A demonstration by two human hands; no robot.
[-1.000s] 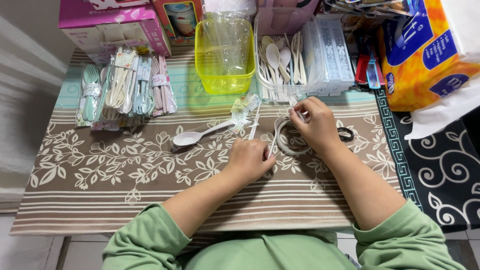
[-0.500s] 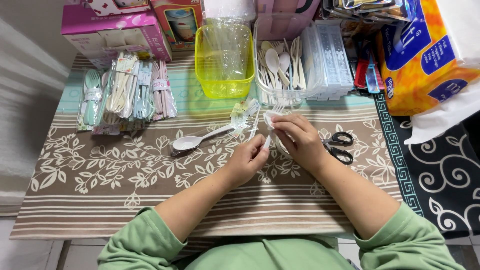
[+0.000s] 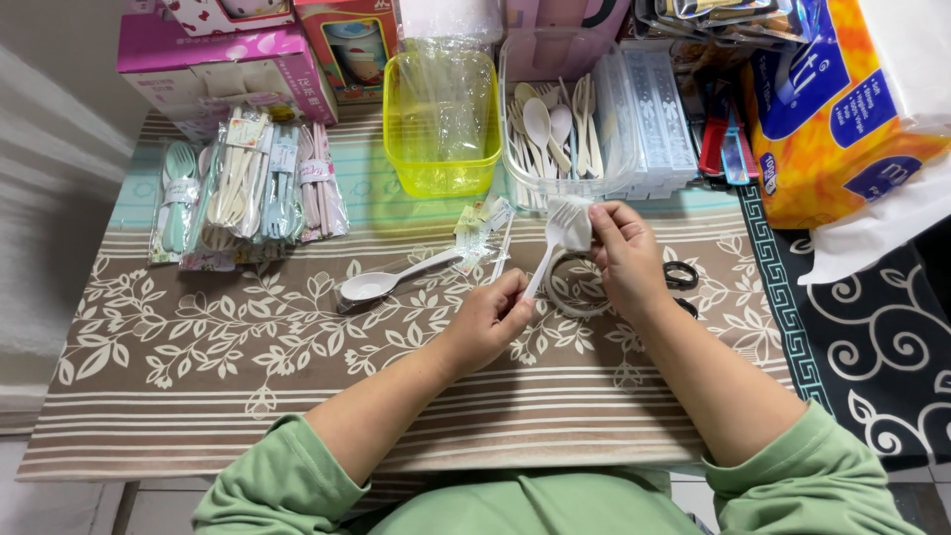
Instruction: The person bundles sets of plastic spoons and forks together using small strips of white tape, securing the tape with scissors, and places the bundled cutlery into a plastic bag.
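yellow tub (image 3: 441,173): 1 | scissors (image 3: 681,277): 1 | loose spoon (image 3: 396,280): 1
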